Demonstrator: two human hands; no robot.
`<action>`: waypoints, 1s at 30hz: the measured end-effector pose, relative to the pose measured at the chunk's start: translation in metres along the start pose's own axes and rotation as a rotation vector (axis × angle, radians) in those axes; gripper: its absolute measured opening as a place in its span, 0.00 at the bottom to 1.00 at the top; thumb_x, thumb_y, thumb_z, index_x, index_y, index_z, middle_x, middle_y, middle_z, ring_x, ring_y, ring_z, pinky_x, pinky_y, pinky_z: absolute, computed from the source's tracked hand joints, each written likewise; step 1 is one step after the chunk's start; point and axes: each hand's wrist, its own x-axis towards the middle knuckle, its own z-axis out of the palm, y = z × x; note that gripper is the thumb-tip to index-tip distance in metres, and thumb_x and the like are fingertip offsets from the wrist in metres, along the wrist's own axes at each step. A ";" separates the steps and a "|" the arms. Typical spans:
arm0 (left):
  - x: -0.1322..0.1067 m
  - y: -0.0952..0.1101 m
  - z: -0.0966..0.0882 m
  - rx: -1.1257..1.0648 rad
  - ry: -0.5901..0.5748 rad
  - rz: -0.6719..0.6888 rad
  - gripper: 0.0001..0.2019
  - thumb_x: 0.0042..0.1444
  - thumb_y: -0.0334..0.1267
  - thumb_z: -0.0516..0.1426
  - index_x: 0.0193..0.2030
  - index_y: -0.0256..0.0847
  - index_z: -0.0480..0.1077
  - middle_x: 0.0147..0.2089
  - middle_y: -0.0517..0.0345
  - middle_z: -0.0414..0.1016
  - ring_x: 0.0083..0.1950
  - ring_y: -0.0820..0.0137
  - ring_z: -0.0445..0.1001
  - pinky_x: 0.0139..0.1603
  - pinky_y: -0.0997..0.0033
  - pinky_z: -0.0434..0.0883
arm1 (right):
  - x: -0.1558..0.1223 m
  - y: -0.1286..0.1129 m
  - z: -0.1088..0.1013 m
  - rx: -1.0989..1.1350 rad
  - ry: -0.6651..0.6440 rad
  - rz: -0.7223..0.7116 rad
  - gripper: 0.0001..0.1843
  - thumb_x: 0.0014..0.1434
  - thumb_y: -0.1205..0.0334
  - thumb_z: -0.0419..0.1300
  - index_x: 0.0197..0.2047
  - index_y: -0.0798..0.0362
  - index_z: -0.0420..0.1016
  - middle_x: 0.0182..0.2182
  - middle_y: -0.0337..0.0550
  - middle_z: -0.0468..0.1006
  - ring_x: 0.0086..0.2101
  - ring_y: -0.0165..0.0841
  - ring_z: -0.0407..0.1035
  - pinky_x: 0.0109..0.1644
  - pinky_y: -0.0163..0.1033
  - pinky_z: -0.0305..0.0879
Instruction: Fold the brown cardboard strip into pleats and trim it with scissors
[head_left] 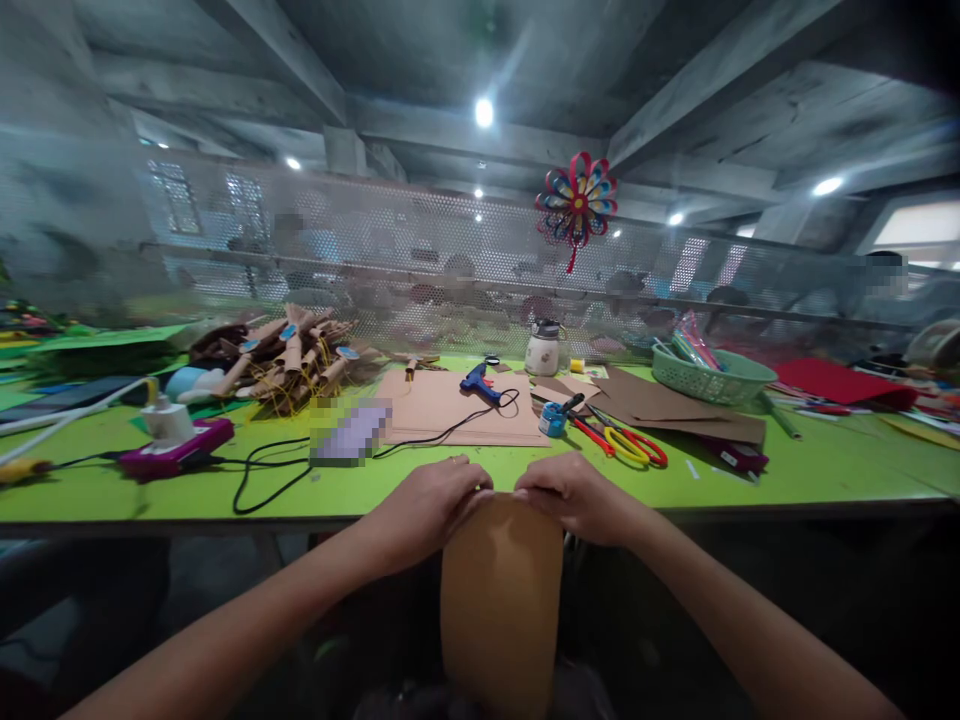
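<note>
A brown sheet of card (501, 590) hangs curved in front of me, below the near edge of the green table (750, 480). My left hand (427, 505) pinches the sheet's top left edge. My right hand (574, 495) pinches its top right edge. Both hands meet at the top of the sheet, close to the table edge. On the table just beyond lie flat brown card sheets (442, 405) with a blue glue gun (480, 382) on them.
Red and yellow scissors (626, 443) and a blue tape roll (553, 420) lie right of centre. A green basket (712, 378), a white jar (542, 350), a pile of rolled card pieces (289, 360), a pink power strip (176, 450) with black cable, and a perforated screen (420, 250) with a paper flower (576, 200) stand behind.
</note>
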 end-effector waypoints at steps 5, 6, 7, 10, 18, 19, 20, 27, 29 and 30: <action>-0.005 -0.001 -0.011 -0.496 -0.284 -0.123 0.23 0.65 0.52 0.42 0.39 0.36 0.69 0.33 0.57 0.70 0.34 0.72 0.68 0.36 0.75 0.65 | -0.004 -0.007 -0.001 -0.038 -0.032 -0.023 0.15 0.64 0.63 0.51 0.29 0.58 0.73 0.23 0.42 0.73 0.25 0.27 0.63 0.29 0.31 0.53; -0.007 -0.001 -0.010 -0.600 -0.325 -0.150 0.24 0.64 0.53 0.43 0.40 0.35 0.69 0.34 0.57 0.70 0.33 0.71 0.69 0.36 0.75 0.66 | -0.005 -0.006 0.000 -0.029 -0.042 -0.023 0.15 0.64 0.63 0.51 0.28 0.58 0.73 0.22 0.42 0.73 0.24 0.27 0.63 0.29 0.31 0.53; -0.008 -0.002 -0.007 -0.697 -0.365 -0.180 0.24 0.63 0.54 0.44 0.41 0.35 0.69 0.35 0.56 0.70 0.33 0.71 0.70 0.35 0.74 0.67 | -0.007 -0.005 0.001 -0.017 -0.053 -0.020 0.15 0.64 0.64 0.51 0.28 0.58 0.73 0.22 0.41 0.72 0.24 0.27 0.63 0.29 0.31 0.53; -0.009 -0.004 0.005 -0.861 -0.438 -0.272 0.26 0.61 0.56 0.46 0.41 0.33 0.69 0.34 0.55 0.70 0.30 0.71 0.71 0.32 0.74 0.68 | -0.011 -0.001 0.005 0.004 -0.068 -0.006 0.14 0.63 0.64 0.52 0.29 0.58 0.73 0.23 0.41 0.73 0.25 0.26 0.63 0.29 0.30 0.54; -0.007 0.008 0.013 -0.507 -0.281 -0.302 0.23 0.63 0.53 0.44 0.35 0.35 0.68 0.25 0.61 0.68 0.22 0.76 0.66 0.24 0.78 0.60 | -0.012 -0.002 0.001 -0.013 -0.096 0.028 0.13 0.65 0.62 0.51 0.40 0.57 0.76 0.32 0.45 0.79 0.32 0.30 0.69 0.34 0.31 0.57; -0.007 0.010 0.012 -0.423 -0.249 -0.271 0.22 0.64 0.51 0.44 0.35 0.36 0.69 0.26 0.60 0.69 0.23 0.75 0.67 0.25 0.78 0.60 | -0.012 -0.004 0.001 -0.025 -0.093 0.021 0.13 0.65 0.61 0.52 0.43 0.57 0.76 0.34 0.46 0.79 0.33 0.31 0.70 0.35 0.32 0.58; -0.008 0.013 0.011 -0.338 -0.216 -0.235 0.20 0.65 0.48 0.44 0.36 0.37 0.70 0.27 0.59 0.71 0.25 0.75 0.67 0.26 0.78 0.59 | -0.011 -0.005 0.002 -0.035 -0.080 0.014 0.13 0.65 0.61 0.52 0.44 0.56 0.76 0.34 0.47 0.79 0.34 0.32 0.70 0.36 0.32 0.58; -0.010 0.019 0.008 0.137 -0.122 -0.053 0.08 0.60 0.33 0.50 0.37 0.39 0.70 0.28 0.56 0.74 0.28 0.69 0.70 0.26 0.74 0.55 | -0.008 -0.004 0.011 0.032 0.011 -0.015 0.14 0.65 0.62 0.51 0.35 0.58 0.76 0.26 0.43 0.77 0.27 0.28 0.68 0.31 0.31 0.56; -0.011 0.017 0.009 0.215 -0.094 0.015 0.08 0.59 0.31 0.50 0.40 0.38 0.70 0.31 0.53 0.74 0.31 0.67 0.71 0.28 0.74 0.57 | -0.007 -0.001 0.012 0.051 -0.007 -0.013 0.14 0.65 0.62 0.51 0.34 0.58 0.76 0.24 0.42 0.76 0.25 0.27 0.67 0.29 0.30 0.55; -0.012 0.016 0.008 0.222 -0.086 0.041 0.09 0.59 0.31 0.50 0.41 0.38 0.70 0.32 0.52 0.74 0.32 0.67 0.71 0.29 0.74 0.59 | -0.007 0.000 0.012 0.060 -0.014 -0.017 0.14 0.64 0.63 0.51 0.34 0.58 0.76 0.24 0.41 0.75 0.25 0.26 0.66 0.29 0.30 0.55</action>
